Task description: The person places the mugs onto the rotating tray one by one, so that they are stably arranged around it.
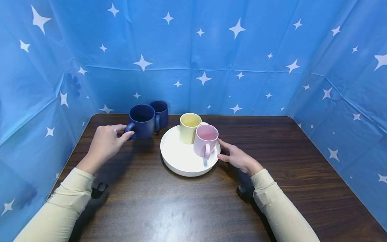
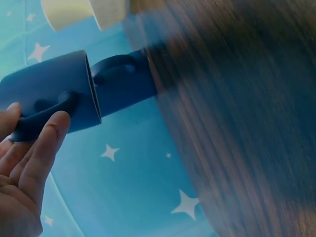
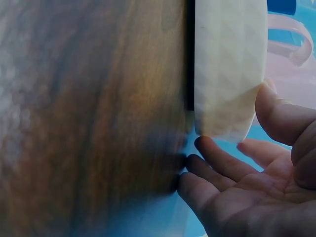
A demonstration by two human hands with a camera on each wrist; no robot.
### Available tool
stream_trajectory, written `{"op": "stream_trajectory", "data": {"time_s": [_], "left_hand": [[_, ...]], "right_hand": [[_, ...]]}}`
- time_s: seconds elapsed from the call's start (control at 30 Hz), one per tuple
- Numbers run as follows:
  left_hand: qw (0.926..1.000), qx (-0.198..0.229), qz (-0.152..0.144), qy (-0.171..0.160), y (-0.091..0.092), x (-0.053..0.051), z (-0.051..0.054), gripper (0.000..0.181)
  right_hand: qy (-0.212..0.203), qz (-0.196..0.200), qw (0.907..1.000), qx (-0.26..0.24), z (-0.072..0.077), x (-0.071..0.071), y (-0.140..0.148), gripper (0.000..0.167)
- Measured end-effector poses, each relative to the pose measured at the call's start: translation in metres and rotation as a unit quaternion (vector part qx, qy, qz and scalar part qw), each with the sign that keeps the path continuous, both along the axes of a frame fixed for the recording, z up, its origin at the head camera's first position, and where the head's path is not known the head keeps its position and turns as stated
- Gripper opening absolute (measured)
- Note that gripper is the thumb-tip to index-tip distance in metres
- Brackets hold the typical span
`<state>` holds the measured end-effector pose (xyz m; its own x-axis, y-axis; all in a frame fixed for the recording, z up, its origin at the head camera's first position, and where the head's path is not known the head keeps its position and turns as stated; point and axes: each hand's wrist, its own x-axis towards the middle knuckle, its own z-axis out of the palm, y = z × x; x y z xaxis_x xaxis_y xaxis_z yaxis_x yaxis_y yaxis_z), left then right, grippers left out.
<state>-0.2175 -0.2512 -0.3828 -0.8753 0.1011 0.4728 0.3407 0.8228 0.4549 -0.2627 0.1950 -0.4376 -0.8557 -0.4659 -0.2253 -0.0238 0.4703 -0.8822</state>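
My left hand pinches the handle of a dark blue mug between thumb and fingers. The left wrist view shows this mug upright and lifted off the table. Just behind it stands a second dark blue mug, partly hidden. A round white tray carries a pale yellow mug and a pink mug, side by side. My right hand grips the tray's right edge, thumb at the rim. In the right wrist view the fingers lie against the tray's wall, low down.
Everything rests on a dark brown wooden table. A blue curtain with white stars hangs along the table's back and both sides. The second blue mug stands close to the back edge, left of the tray.
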Motion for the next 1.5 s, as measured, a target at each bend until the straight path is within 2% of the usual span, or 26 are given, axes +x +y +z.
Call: {"op": "stream_trajectory", "data": {"time_s": [0.33,0.63,0.8,1.0,1.27,1.5], "left_hand": [[0.9986,-0.002,-0.051,0.011,0.005,0.002,0.0,0.018],[0.9959,0.026,-0.084,-0.023,0.007,0.003,-0.001,0.019],[0.9935,0.039,-0.104,-0.025,0.011,0.004,0.0,0.018],[0.9912,0.029,-0.127,-0.023,0.02,0.005,-0.002,0.014],[0.9844,0.033,-0.16,-0.066,0.033,0.005,-0.001,0.011],[0.9811,0.025,-0.175,-0.078,0.043,0.003,0.0,0.005]], "right_hand": [[-0.001,-0.005,1.0,0.001,0.0,0.0,0.0,0.075],[0.005,-0.001,1.0,-0.005,-0.003,-0.002,0.001,0.074],[0.0,-0.004,1.0,-0.006,-0.003,-0.001,0.001,0.074],[0.002,-0.003,1.0,-0.006,-0.003,-0.001,0.001,0.074],[-0.001,-0.006,1.0,-0.003,-0.002,0.0,0.001,0.074],[0.0,-0.007,1.0,-0.003,-0.002,0.0,0.001,0.074]]}}
